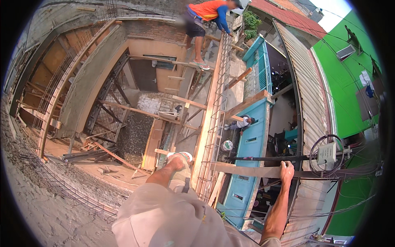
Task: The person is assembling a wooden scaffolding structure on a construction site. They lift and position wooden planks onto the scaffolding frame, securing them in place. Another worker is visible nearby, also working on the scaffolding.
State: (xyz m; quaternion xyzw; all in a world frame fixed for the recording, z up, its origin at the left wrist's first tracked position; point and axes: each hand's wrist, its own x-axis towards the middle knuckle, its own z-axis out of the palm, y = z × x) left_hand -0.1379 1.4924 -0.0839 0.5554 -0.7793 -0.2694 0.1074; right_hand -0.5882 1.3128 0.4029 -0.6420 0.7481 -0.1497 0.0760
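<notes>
The person's left forearm rises bare from a pale sleeve at the lower edge, bent at the elbow, and the left hand (177, 161) is curled closed, knuckles up, around something mostly hidden. The right arm reaches straight up and outward, bare and lean, and the right hand (286, 169) has its fingers hooked over in a firm grip.

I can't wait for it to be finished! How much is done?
Done: the long steel cage lies along its wooden board. In hand: the right hand grips a plank. Left: the cage is bare, with no concrete around it.
</notes>
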